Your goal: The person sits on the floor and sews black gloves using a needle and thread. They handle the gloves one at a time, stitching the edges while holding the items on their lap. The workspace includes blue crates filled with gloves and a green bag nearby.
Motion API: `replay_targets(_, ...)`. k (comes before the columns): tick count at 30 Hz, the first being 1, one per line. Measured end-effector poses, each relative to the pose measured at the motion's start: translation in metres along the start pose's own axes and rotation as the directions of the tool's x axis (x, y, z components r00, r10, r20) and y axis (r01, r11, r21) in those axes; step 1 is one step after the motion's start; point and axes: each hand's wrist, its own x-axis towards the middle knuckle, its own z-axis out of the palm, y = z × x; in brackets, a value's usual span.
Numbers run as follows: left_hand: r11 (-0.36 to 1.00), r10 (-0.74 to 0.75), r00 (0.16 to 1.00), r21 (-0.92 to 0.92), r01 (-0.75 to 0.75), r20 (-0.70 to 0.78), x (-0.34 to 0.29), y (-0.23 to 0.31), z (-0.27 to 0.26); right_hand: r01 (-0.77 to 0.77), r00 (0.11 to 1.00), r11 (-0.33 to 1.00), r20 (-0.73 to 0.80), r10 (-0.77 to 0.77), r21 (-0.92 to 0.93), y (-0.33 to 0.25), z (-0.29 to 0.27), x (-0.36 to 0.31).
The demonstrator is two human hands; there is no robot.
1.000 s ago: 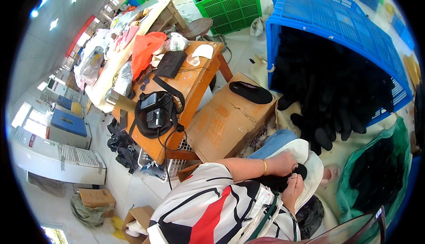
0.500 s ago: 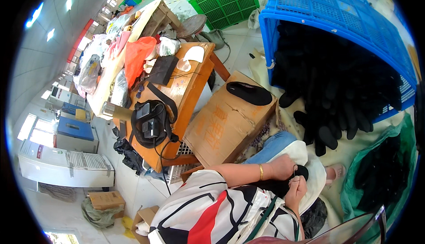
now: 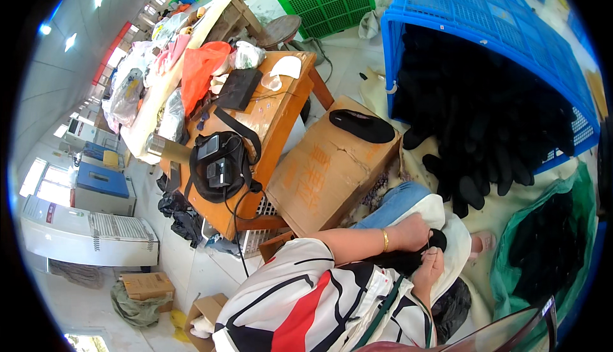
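Note:
My left hand point(image 3: 410, 232), with a gold bracelet at the wrist, is closed at the edge of a black cloth slipper point(image 3: 437, 239) over my lap. The slipper's rounded end shows between my hands; the rest is partly hidden. My right hand point(image 3: 429, 267) is pinched against the near side of the slipper, and what its fingertips hold is too small to tell. Another black slipper point(image 3: 362, 126) lies on top of a cardboard box point(image 3: 319, 173) just beyond my left forearm.
A blue crate point(image 3: 472, 7) on its side spills many black slippers point(image 3: 471, 192) at the right. Nearer stands a green sack point(image 3: 511, 250) of black pieces. A wooden table point(image 3: 281, 106) carries a black bag point(image 3: 220, 167); behind it is a green crate point(image 3: 325, 0).
The view has shifted slightly. My hands stay close together at the slipper; my right hand has moved a little, and the slipper's rounded end shows slightly more between them.

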Motion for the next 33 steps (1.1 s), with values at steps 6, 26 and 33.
replay_targets(6,0.990,0.063,0.992,-0.117,-0.076,-0.105,0.004,-0.003,0.007,-0.014,0.997,0.988,0.068,0.024,-0.155,-0.003,-0.003,-0.012)
replay_targets(26,0.543,-0.310,0.820,-0.619,0.568,0.481,-0.004,0.029,-0.049,0.287,0.958,0.839,0.129,-0.256,-0.462,-0.019,-0.071,-0.054)
replay_targets(33,-0.233,-0.182,0.706,-0.727,0.646,0.685,-0.009,0.013,-0.048,-0.429,0.903,0.903,-0.017,0.430,0.028,0.003,-0.100,-0.063)
